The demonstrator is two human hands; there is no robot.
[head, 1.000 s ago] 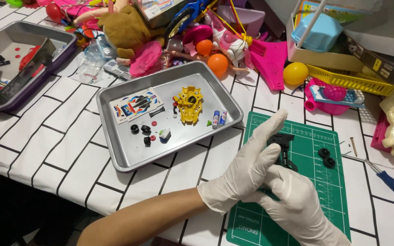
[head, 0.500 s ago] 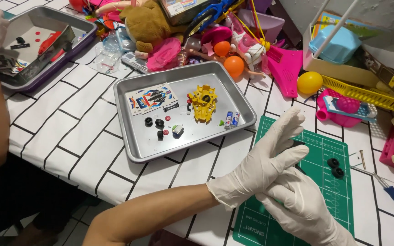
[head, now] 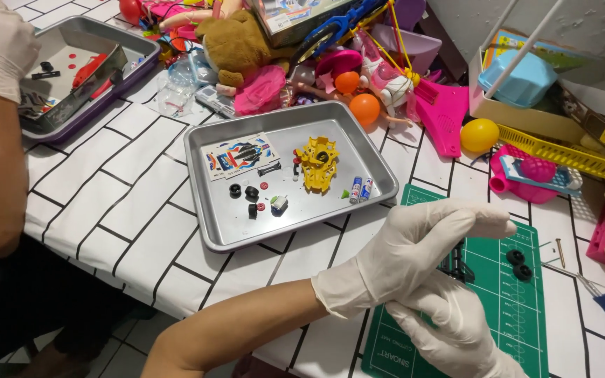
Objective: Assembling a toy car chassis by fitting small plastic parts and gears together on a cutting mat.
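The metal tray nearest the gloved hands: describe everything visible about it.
The metal tray is a shallow, rectangular pan of dull silver with rounded corners and a rolled rim. It lies flat, turned at an angle, on the white tablecloth with black lines, beside the green cutting mat. Inside lie a yellow toy chassis, a sticker sheet, small black wheels, red bits and two small batteries. No hand touches it.

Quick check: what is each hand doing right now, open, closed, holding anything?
Left hand: fingers extended, laid over the right.
Right hand: grip hidden; small black part beside it.
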